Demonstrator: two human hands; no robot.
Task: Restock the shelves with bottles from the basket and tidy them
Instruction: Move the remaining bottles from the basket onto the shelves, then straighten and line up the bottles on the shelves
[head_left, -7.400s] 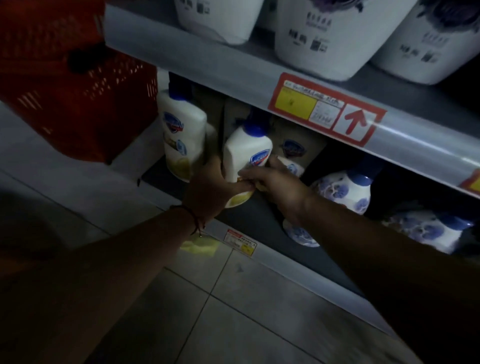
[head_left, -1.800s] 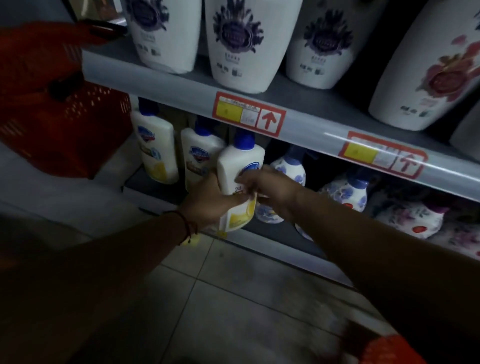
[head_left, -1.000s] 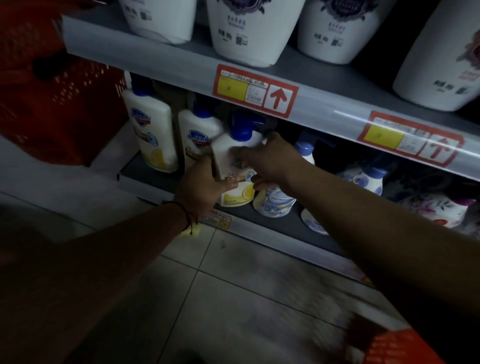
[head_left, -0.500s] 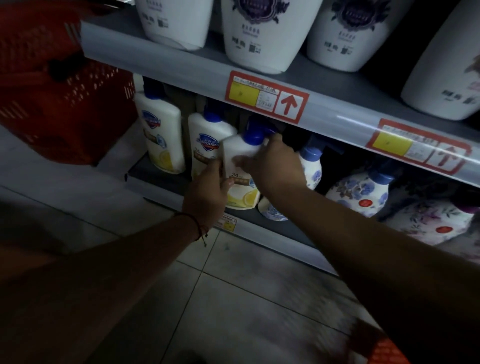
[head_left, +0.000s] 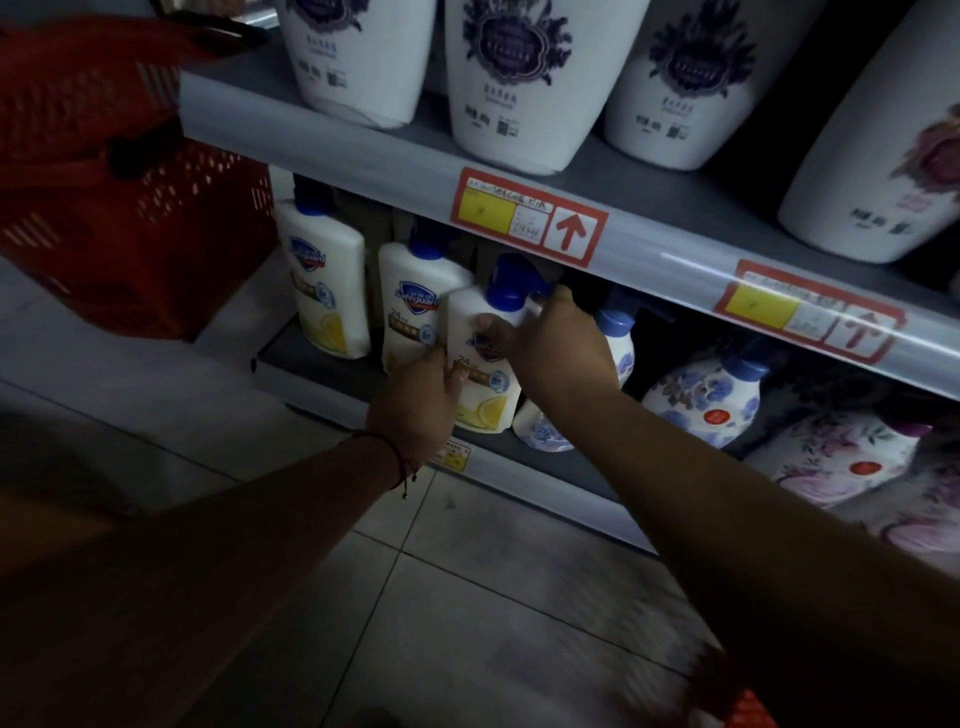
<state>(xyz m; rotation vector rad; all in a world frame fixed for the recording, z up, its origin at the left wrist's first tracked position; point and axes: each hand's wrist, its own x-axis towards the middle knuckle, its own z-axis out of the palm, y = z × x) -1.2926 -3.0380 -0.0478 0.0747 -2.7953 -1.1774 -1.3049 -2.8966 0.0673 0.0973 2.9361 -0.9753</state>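
A: Where's the bottle (head_left: 480, 374)?
B: On the bottom shelf (head_left: 332, 366), between both hands. Left hand (head_left: 418, 410) wraps its lower side; right hand (head_left: 558, 348) grips it just under the cap.
A: Neighbours?
B: Second bottle (head_left: 410, 306) just left of the left hand, touching it.

The upper shelf edge (head_left: 649, 249) overhung the bottom row at twelve o'clock. Bottles (head_left: 415, 306) crowded nine o'clock, flowered bottles (head_left: 701, 395) three o'clock; the floor (head_left: 467, 597) lay open at six.
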